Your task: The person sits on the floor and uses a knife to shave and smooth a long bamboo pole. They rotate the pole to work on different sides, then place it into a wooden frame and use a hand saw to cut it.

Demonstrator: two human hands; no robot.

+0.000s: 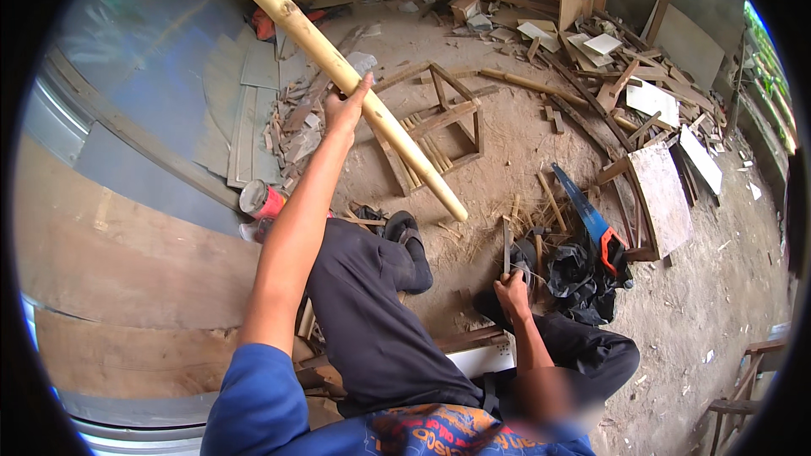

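Note:
My left hand (345, 108) is wrapped round a pale yellow bamboo pole (407, 150), with the arm stretched out. The pole slants from the upper left down toward the ground in front of my feet, its lower end near the dirt. Low between my knees and the black plastic bag, my right hand (512, 292) is closed round the handle of a knife (507, 245). Its narrow blade points away from me. The pole and the knife are apart. Thin bamboo shavings (498, 224) lie around the blade's far end.
A handsaw (583, 204) with a blue blade and orange handle leans by a black plastic bag (581, 280). Beyond the pole stands a wooden frame (448, 118). Scrap wood (629, 89) is heaped at the far right, near a small wooden box-like piece (663, 198). A red can (263, 200) sits left.

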